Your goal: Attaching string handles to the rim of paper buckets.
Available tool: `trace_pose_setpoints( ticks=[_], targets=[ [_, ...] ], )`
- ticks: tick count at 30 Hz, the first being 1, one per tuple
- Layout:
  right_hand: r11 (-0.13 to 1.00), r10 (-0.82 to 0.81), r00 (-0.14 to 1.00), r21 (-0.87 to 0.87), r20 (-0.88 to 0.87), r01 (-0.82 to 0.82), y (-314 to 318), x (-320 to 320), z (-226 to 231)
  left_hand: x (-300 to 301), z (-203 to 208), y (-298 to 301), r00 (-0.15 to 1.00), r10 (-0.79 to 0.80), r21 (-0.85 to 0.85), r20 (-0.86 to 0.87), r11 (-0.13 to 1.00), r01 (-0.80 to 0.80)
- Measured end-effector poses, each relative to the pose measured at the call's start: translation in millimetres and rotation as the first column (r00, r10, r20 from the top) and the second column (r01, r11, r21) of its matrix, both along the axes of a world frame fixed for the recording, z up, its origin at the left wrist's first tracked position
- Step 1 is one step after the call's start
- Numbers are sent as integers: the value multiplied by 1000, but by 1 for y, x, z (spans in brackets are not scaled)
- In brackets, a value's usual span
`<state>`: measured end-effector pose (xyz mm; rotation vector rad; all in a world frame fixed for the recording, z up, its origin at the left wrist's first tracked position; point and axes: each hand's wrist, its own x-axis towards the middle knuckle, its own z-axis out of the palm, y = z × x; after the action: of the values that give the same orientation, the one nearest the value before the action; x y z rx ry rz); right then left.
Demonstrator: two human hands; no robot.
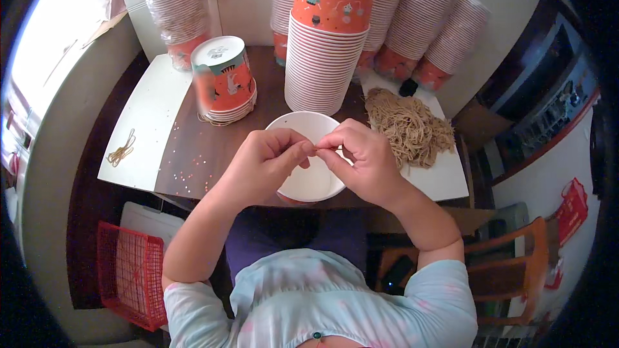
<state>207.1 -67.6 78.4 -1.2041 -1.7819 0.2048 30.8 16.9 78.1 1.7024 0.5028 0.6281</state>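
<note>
in the head view i am holding both hands together over a white paper bowl (314, 183) that is standing on the dark table (193, 154) just in front of me. my left hand (261, 164) and my right hand (364, 161) are meeting at the fingertips, and each one is pinching something very thin between thumb and first finger; it is too small to see well, but i am judging it is one rubber band from the brown pile of bands (409, 125) lying on the white sheet (445, 180) near my right hand. such a band is feeling very light, soft and stretchy, so i am taking it only with the fingertips. the bowl is light and thin too, easy to crush, so the rim is the better place to hold. behind it a tall stack of orange cups (325, 45) is standing, and a shorter stack (224, 80) to its left
</note>
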Motion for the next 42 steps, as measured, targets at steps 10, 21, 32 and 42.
trace_pose_setpoints(
  ticks=[10, 21, 32, 42],
  targets=[
    [979, -81, 984, 197, 162, 48, -2, 3, -8, 5, -6, 1, 998, -51, -111, -46, 993, 45],
    [980, -16, 987, 200, 160, -16, 16, 11, 38, 10, 34, 14, 999, 44, 113, 29, 992, -47],
    [1000, 16, 1000, 0, 15, -16, 21, 5, 77, 10, 65, 11, 941, 140, 772, 308, 541, -333],
    [966, 0, 955, -246, -297, -76, 25, 26, 66, 14, 17, 46, 930, 359, 745, 77, 599, -293]
  ],
)
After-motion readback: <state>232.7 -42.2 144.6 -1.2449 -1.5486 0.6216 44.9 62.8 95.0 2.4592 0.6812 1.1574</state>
